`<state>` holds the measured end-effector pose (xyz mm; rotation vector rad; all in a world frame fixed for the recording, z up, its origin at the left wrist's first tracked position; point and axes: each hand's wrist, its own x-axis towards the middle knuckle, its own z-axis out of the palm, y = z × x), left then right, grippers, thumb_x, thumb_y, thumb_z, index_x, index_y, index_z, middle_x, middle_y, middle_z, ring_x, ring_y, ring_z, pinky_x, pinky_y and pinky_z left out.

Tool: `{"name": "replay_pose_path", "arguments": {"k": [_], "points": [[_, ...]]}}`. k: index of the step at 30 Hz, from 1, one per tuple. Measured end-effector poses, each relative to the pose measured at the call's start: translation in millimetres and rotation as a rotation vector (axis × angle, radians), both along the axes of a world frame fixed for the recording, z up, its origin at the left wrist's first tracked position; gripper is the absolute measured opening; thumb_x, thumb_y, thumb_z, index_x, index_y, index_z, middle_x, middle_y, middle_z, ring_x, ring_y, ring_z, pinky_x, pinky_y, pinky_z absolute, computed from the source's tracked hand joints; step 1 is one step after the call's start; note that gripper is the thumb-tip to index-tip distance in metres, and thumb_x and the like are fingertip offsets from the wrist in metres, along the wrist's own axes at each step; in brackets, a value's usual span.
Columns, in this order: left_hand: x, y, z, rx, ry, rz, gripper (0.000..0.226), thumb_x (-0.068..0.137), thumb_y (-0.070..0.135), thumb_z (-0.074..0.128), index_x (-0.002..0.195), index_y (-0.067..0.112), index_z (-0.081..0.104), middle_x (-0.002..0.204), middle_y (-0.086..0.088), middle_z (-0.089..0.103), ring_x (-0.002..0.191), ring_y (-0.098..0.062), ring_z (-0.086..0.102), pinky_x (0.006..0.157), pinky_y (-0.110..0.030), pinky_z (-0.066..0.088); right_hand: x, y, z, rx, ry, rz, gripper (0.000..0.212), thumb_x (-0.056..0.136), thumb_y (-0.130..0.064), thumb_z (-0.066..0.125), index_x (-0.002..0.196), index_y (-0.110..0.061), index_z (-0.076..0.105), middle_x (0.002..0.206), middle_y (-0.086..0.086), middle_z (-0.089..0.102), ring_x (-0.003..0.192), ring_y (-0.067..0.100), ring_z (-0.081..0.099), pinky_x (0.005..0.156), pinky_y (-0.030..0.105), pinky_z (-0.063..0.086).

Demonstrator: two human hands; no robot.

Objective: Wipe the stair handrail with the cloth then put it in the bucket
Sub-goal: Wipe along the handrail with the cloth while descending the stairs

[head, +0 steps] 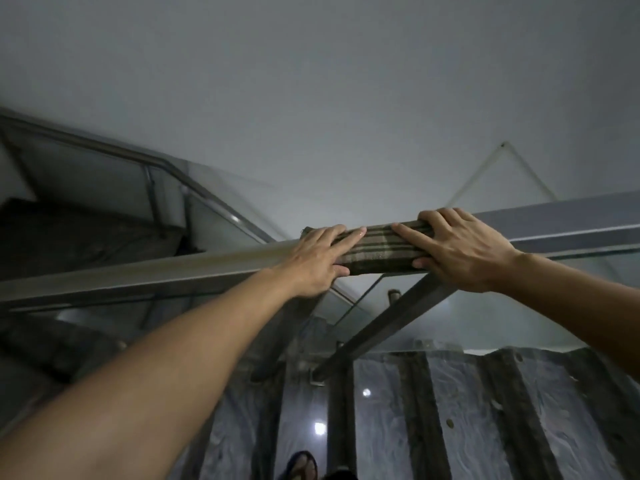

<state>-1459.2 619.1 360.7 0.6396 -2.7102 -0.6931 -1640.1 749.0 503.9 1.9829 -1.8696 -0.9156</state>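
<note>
Both arms extended toward 12 o'clock. Left hand (317,263) palm down, fingers pointing 2 o'clock, thumb tucked under. Right hand (460,251) palm down, fingers spread toward 10 o'clock, thumb below.

My forearms are bare, no sleeves, watch or rings on my left hand (317,261) or right hand (460,252). My fingernails are short. Below, a dark open-toed sandal (302,465) is on my foot.
</note>
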Motion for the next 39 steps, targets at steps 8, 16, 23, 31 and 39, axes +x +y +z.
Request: {"name": "replay_pose_path", "arguments": {"k": [8,16,23,31,39], "points": [[77.0,-42.0,-50.9,0.069,-0.007,0.054,0.075,0.090,0.030,0.057,0.148,0.038,0.010,0.155,-0.006,0.024,0.140,-0.026,0.023,0.118,-0.042,0.018,70.3,-49.5,-58.0,0.048,0.003,0.074,0.073,0.084,-0.060,0.004,0.149,-0.029,-0.006,0.137,0.019,0.038,0.115,0.032,0.045,0.101,0.044,0.040],[164.3,-96.8,-124.2,0.046,-0.036,0.099,0.078,0.089,0.030,0.059,0.148,0.039,0.009,0.153,-0.006,0.026,0.137,-0.028,0.027,0.117,-0.049,0.022,152.6,-107.9,-129.8,0.033,-0.015,0.129,0.073,0.084,-0.059,0.001,0.148,-0.025,0.000,0.131,0.021,0.044,0.110,0.034,0.048,0.095,0.045,0.043],[258.7,-151.8,-191.4,0.036,-0.055,0.108,0.077,0.089,0.030,0.057,0.148,0.038,0.008,0.149,-0.006,0.028,0.133,-0.025,0.029,0.115,-0.047,0.025,239.4,-167.6,-202.8,0.022,-0.055,0.147,0.068,0.090,-0.056,0.015,0.148,-0.021,0.010,0.122,0.023,0.050,0.102,0.036,0.051,0.088,0.046,0.046],[356.7,-213.8,-280.1,0.001,-0.002,0.129,0.077,0.088,0.030,0.059,0.149,0.035,0.012,0.146,-0.012,0.033,0.131,-0.029,0.034,0.111,-0.052,0.030,338.7,-229.8,-284.8,0.009,-0.080,0.148,0.063,0.092,-0.049,0.027,0.145,-0.016,0.018,0.115,0.025,0.052,0.095,0.037,0.052,0.082,0.048,0.046],[443.4,-271.9,-352.9,-0.031,0.040,0.115,0.076,0.087,0.030,0.060,0.148,0.031,0.015,0.140,-0.014,0.039,0.126,-0.030,0.039,0.110,-0.051,0.032,428.5,-285.3,-351.6,0.000,-0.045,0.126,0.064,0.091,-0.051,0.022,0.145,-0.017,0.019,0.111,0.026,0.054,0.092,0.039,0.053,0.080,0.049,0.047]]}}
